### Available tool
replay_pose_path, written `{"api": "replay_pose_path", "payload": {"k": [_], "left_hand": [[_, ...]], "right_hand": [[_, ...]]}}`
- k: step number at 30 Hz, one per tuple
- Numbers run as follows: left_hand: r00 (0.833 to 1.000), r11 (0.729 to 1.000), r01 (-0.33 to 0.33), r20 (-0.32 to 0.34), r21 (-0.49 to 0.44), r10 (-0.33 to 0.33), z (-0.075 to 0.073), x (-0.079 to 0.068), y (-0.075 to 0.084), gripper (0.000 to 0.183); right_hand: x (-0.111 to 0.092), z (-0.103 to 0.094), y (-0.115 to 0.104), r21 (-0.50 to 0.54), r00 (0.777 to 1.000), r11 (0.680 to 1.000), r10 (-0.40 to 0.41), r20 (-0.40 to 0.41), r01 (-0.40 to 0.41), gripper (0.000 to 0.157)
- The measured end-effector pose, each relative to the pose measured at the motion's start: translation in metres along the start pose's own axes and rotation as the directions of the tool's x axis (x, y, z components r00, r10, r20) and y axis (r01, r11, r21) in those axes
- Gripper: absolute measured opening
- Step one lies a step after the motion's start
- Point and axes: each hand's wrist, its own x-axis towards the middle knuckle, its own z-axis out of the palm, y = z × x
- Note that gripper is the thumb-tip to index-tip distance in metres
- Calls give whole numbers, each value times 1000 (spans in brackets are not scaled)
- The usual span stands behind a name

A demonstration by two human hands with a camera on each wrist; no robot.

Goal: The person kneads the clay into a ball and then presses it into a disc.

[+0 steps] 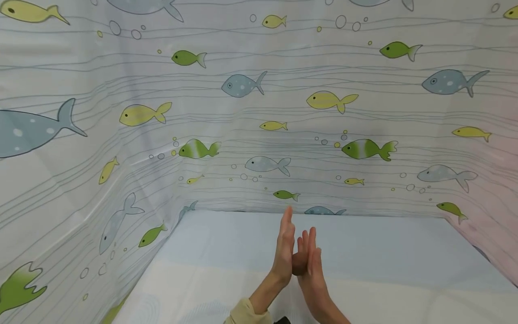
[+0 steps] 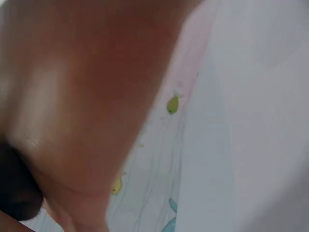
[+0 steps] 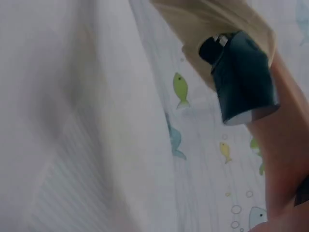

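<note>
A small brown ball (image 1: 299,263) sits between the two palms in the head view. My left hand (image 1: 284,249) stands upright with straight fingers, its palm against the ball's left side. On the other side my right hand (image 1: 314,267) touches the ball, fingers pointing up and fairly straight. Both hands are raised over the pale surface. Neither wrist view shows the ball. Blurred bare skin (image 2: 91,96) fills much of the left wrist view. In the right wrist view a forearm (image 3: 285,145) has a beige sleeve (image 3: 203,24) and a dark device strapped near the wrist.
A pale blue and white surface (image 1: 226,252) lies below the hands. White fabric (image 1: 226,112) printed with green, yellow and blue fish rises at the back and both sides, with a pinkish tint at the right.
</note>
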Motion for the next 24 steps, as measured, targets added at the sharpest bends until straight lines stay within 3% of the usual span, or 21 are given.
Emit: {"api": "replay_pose_path", "payload": {"k": [5,11,17,24], "left_hand": [[999,1000,27,23,0,-27,-2,0,-7,64],[994,996,83,67,6,-84,5,-11,-17,61],[990,995,91,101,31,-94,15,-22,-19,63],[983,994,108,147,33,-111,21,-30,-18,60]], "right_hand": [[0,3,-11,58,1000,998,-5,17,4,54],[6,-6,-17,2,995,1000,16,-99,-16,54],[17,-20,-17,-39,978,999,-3,-206,-5,59],[28,-40,-10,-97,962,995,-34,-270,8,65]]}}
